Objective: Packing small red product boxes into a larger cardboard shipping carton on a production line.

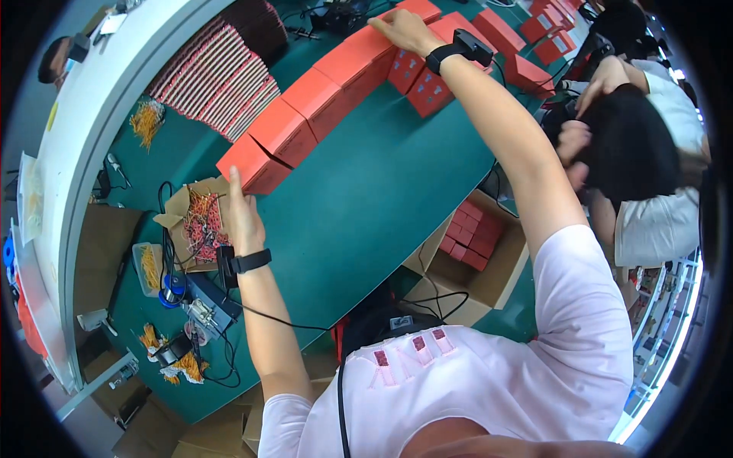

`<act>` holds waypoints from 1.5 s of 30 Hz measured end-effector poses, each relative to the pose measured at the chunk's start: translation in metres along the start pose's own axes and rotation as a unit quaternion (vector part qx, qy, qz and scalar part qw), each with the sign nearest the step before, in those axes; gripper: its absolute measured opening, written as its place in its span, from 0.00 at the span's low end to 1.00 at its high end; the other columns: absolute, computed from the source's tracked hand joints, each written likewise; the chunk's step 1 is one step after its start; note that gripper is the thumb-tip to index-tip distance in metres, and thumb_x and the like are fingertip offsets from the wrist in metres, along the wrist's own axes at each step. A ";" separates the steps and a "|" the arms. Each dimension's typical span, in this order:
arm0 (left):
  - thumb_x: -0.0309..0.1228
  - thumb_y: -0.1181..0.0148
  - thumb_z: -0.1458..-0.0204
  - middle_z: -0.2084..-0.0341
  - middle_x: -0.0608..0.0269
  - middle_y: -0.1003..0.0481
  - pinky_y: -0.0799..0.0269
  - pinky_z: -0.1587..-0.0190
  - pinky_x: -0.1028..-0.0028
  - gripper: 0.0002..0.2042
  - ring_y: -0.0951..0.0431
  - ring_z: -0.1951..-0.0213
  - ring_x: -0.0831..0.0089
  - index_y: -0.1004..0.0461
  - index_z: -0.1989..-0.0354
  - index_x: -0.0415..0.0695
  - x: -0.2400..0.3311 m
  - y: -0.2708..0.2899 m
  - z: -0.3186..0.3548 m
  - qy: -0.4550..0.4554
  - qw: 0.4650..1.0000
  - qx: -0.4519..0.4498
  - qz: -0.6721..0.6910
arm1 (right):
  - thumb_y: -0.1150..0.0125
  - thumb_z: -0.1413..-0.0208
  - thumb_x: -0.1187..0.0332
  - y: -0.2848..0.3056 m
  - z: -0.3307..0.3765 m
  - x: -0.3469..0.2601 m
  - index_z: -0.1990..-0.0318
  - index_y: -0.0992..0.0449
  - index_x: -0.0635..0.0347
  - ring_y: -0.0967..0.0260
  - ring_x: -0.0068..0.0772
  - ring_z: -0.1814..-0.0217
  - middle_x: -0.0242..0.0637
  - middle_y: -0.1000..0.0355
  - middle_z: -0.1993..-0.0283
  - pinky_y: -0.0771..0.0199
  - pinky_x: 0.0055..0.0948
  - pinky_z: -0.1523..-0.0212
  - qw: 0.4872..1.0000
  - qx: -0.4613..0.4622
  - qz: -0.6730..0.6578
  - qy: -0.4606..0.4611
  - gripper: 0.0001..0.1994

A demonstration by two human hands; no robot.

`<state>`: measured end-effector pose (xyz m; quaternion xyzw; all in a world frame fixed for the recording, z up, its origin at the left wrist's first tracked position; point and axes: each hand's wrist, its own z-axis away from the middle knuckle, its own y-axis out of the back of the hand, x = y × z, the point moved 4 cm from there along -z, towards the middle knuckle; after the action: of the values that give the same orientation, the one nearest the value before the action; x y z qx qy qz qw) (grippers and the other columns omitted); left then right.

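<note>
A long curving row of red boxes (324,95) stands along the far side of the green table (374,168). At the row's near left end, my left hand (246,221) lies against the end box (256,164), a finger stretched up along its side. The fingers behind that box are hidden. My right hand (408,32) rests on top of the row farther right, fingers extended over a red box. Narrow gaps show between some boxes near the left end. Both wrists wear black straps with small devices.
Striped red-and-white stacks (221,80) stand behind the row. A carton of wired parts (202,221) and a tub of yellow pieces (150,267) lie left. An open carton (489,263) holds red boxes below the table edge. A co-worker (634,145) is close at right. Cables trail from my wrists.
</note>
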<state>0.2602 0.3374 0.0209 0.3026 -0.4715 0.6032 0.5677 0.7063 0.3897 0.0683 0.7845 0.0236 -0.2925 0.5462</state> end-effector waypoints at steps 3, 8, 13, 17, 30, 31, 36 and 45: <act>0.54 0.47 0.43 0.39 0.54 0.38 0.55 0.34 0.56 0.36 0.40 0.38 0.65 0.41 0.40 0.32 -0.002 -0.005 -0.015 0.022 0.997 0.052 -0.062 | 0.45 0.47 0.48 -0.036 0.000 -0.009 0.68 0.20 0.66 0.28 0.58 0.58 0.57 0.25 0.62 0.28 0.48 0.55 0.988 -0.039 0.139 0.050 0.24; 0.51 0.48 0.41 0.45 0.53 0.31 0.40 0.42 0.70 0.33 0.31 0.45 0.67 0.39 0.39 0.32 -0.017 0.001 -0.022 0.033 0.985 0.052 -0.162 | 0.47 0.49 0.53 -0.052 0.025 -0.023 0.71 0.21 0.69 0.35 0.56 0.56 0.58 0.31 0.57 0.30 0.47 0.60 0.946 0.139 0.275 0.100 0.23; 0.46 0.50 0.39 0.50 0.52 0.27 0.37 0.45 0.70 0.27 0.29 0.48 0.68 0.34 0.44 0.31 -0.016 -0.007 0.017 -0.081 0.978 0.030 -0.192 | 0.45 0.50 0.51 -0.035 0.041 -0.019 0.71 0.23 0.75 0.35 0.59 0.55 0.59 0.31 0.58 0.30 0.48 0.58 0.968 0.123 0.190 0.106 0.26; 0.48 0.51 0.39 0.51 0.50 0.26 0.37 0.45 0.69 0.28 0.28 0.49 0.66 0.32 0.46 0.31 -0.004 -0.007 0.014 -0.120 0.957 0.030 -0.262 | 0.40 0.54 0.45 -0.026 0.015 0.005 0.64 0.24 0.74 0.29 0.57 0.59 0.57 0.26 0.66 0.28 0.45 0.57 0.995 -0.039 0.089 -0.001 0.31; 0.51 0.41 0.46 0.68 0.67 0.26 0.39 0.74 0.81 0.28 0.32 0.73 0.81 0.27 0.52 0.34 0.015 0.057 0.013 0.022 0.967 0.127 -0.221 | 0.31 0.51 0.54 -0.016 0.078 -0.044 0.48 0.27 0.69 0.31 0.43 0.46 0.50 0.30 0.47 0.29 0.38 0.49 0.911 -0.227 -0.294 -0.179 0.29; 0.51 0.41 0.46 0.65 0.65 0.25 0.36 0.72 0.80 0.29 0.29 0.70 0.80 0.28 0.51 0.34 0.018 0.057 0.013 0.008 0.965 0.132 -0.227 | 0.31 0.51 0.52 -0.022 0.089 -0.038 0.42 0.33 0.68 0.36 0.45 0.39 0.51 0.35 0.39 0.33 0.41 0.43 0.922 -0.185 -0.278 -0.195 0.35; 0.49 0.38 0.48 0.58 0.60 0.25 0.28 0.65 0.75 0.27 0.25 0.61 0.74 0.28 0.51 0.35 0.009 0.064 0.008 -0.009 0.966 0.136 -0.221 | 0.32 0.53 0.48 -0.008 0.122 -0.058 0.42 0.35 0.74 0.34 0.46 0.41 0.56 0.33 0.44 0.32 0.44 0.45 0.855 -0.299 -0.320 -0.277 0.40; 0.41 0.41 0.43 0.57 0.54 0.25 0.30 0.51 0.70 0.23 0.25 0.58 0.69 0.28 0.52 0.30 0.054 0.042 0.126 -0.064 0.959 0.032 -0.276 | 0.32 0.50 0.58 0.146 0.371 -0.078 0.52 0.28 0.69 0.27 0.24 0.58 0.38 0.24 0.60 0.27 0.26 0.57 0.947 0.008 -0.247 -0.206 0.24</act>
<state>0.1891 0.2481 0.1067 0.4769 -0.3858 0.4172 0.6706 0.5331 0.0301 0.1430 0.6810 0.1011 -0.5736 0.4439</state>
